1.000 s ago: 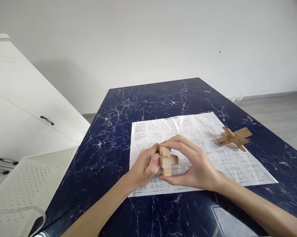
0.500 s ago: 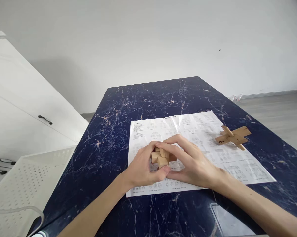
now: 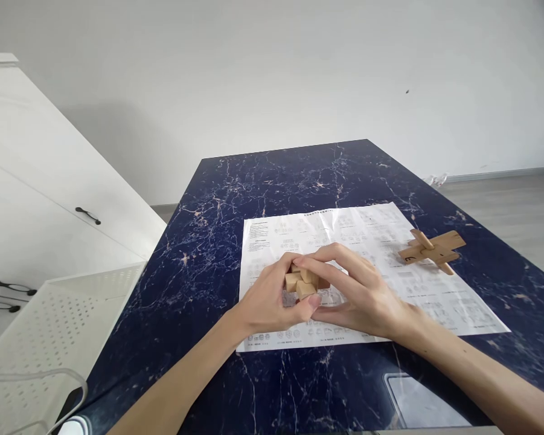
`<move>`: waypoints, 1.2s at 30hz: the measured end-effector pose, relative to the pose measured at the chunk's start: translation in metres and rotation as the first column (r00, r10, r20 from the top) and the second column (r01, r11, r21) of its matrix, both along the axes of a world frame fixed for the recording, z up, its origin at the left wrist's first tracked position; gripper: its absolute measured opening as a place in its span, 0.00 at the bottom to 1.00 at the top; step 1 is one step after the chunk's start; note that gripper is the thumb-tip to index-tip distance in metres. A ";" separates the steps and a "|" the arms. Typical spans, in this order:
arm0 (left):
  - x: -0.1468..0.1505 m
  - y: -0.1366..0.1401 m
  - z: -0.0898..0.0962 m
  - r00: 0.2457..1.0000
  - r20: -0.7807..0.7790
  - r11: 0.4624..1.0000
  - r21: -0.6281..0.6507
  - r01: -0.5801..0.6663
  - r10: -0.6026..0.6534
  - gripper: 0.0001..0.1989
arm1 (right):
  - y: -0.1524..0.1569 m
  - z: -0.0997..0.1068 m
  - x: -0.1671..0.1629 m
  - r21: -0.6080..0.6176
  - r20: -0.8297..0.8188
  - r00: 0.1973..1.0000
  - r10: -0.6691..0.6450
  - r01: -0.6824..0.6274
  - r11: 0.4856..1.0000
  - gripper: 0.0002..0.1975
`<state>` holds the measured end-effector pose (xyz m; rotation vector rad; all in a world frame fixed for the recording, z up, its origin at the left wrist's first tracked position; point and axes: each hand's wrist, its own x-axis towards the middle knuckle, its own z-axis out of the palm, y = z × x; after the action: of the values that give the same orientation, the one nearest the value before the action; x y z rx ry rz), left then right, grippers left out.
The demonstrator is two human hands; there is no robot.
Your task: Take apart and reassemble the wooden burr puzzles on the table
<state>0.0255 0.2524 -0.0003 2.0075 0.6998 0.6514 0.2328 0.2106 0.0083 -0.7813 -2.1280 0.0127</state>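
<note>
Between both hands is a light wooden interlocking puzzle [image 3: 305, 282] with blocky ends sticking out. My left hand [image 3: 272, 297] wraps its left side, the thumb along the near edge and the fingers behind. From the right, my right hand [image 3: 355, 293] closes on the same puzzle with thumb and fingertips, hiding part of it. Underneath lies a white instruction sheet [image 3: 371, 241] printed with rows of small diagrams. A second wooden puzzle [image 3: 432, 249], made of crossed flat pieces, rests at the sheet's right edge, apart from my hands.
The dark blue marbled table [image 3: 281, 175] reaches toward a pale wall [image 3: 272, 72]. On the left are a white cabinet [image 3: 63, 157] and a white perforated surface [image 3: 58, 320] with a cable [image 3: 36, 374]. A pale rectangular item [image 3: 423, 402] is at the near edge.
The view has shifted slightly, so most things appear a little further right. Both hands keep their hold on the wooden puzzle, with hardly any change in the fingers.
</note>
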 end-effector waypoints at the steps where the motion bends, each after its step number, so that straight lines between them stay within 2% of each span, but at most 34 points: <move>1: -0.001 0.001 0.000 1.000 -0.006 1.000 0.014 0.000 0.000 0.22 | 0.000 0.001 0.000 -0.019 0.003 1.000 0.003 -0.003 1.000 0.28; 4: -0.008 0.005 0.002 0.999 -0.007 0.992 0.124 -0.032 0.033 0.24 | 0.000 0.004 0.000 -0.189 -0.031 0.999 0.020 -0.025 0.982 0.32; 6: -0.012 0.010 0.003 0.995 0.039 0.959 0.265 -0.103 0.096 0.27 | 0.003 0.003 0.002 -0.370 -0.178 0.983 0.034 -0.099 0.924 0.40; 7: -0.013 0.011 0.003 0.989 0.071 0.927 0.345 -0.145 0.129 0.28 | 0.004 0.002 0.004 -0.462 -0.291 0.956 0.045 -0.182 0.868 0.43; 8: -0.013 0.013 0.003 0.985 0.093 0.890 0.422 -0.173 0.147 0.29 | 0.006 0.001 0.005 -0.547 -0.414 0.909 0.048 -0.290 0.785 0.44; 10: -0.012 0.014 0.003 0.986 0.077 0.818 0.551 -0.164 0.145 0.30 | 0.010 -0.001 0.007 -0.657 -0.602 0.798 0.032 -0.518 0.548 0.35; 11: -0.011 0.014 0.003 0.990 0.043 0.793 0.595 -0.134 0.135 0.31 | 0.012 -0.001 0.007 -0.694 -0.636 0.772 0.014 -0.579 0.428 0.31; 12: -0.009 0.014 0.002 0.992 0.007 0.774 0.624 -0.104 0.128 0.31 | 0.012 -0.001 0.006 -0.723 -0.638 0.770 0.003 -0.601 0.341 0.27; 13: -0.008 0.013 0.002 0.992 -0.027 0.762 0.643 -0.077 0.123 0.31 | 0.013 0.000 0.004 -0.752 -0.622 0.783 -0.005 -0.595 0.284 0.25; 14: -0.007 0.013 0.001 0.992 -0.048 0.753 0.656 -0.059 0.120 0.32 | 0.012 0.002 0.002 -0.774 -0.601 0.800 -0.012 -0.577 0.260 0.23; 19: -0.007 0.010 0.002 0.991 -0.105 0.727 0.686 0.015 0.079 0.28 | 0.009 0.002 -0.007 -0.804 -0.577 0.815 -0.046 -0.557 0.210 0.21; 21: -0.008 0.011 0.002 0.989 -0.125 0.725 0.688 0.030 0.078 0.27 | 0.008 -0.001 -0.009 -0.808 -0.566 0.822 -0.058 -0.540 0.236 0.21; 24: -0.008 0.012 -0.001 0.989 -0.112 0.686 0.728 0.013 0.099 0.26 | 0.007 -0.004 -0.011 -0.808 -0.552 0.830 -0.082 -0.507 0.301 0.23; 28: -0.007 0.010 -0.001 0.993 -0.046 0.635 0.772 -0.034 0.110 0.31 | 0.003 -0.001 -0.017 -0.837 -0.493 0.866 -0.086 -0.445 0.319 0.24; 31: -0.005 0.007 0.004 0.994 -0.068 0.657 0.754 -0.003 0.082 0.30 | 0.001 0.001 -0.019 -0.867 -0.415 0.909 -0.038 -0.382 0.320 0.24; 34: -0.006 0.006 0.011 0.994 -0.103 0.707 0.701 0.097 -0.035 0.25 | 0.000 0.001 -0.020 -0.867 -0.398 0.916 0.055 -0.395 0.304 0.24; 36: -0.008 0.006 0.013 0.992 -0.093 0.714 0.689 0.123 -0.081 0.23 | 0.000 0.001 -0.019 -0.864 -0.392 0.916 0.088 -0.399 0.306 0.25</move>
<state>0.0179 0.2587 0.0126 2.7500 0.3827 0.8838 0.2137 0.2102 0.0090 -0.9644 -1.7852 1.6004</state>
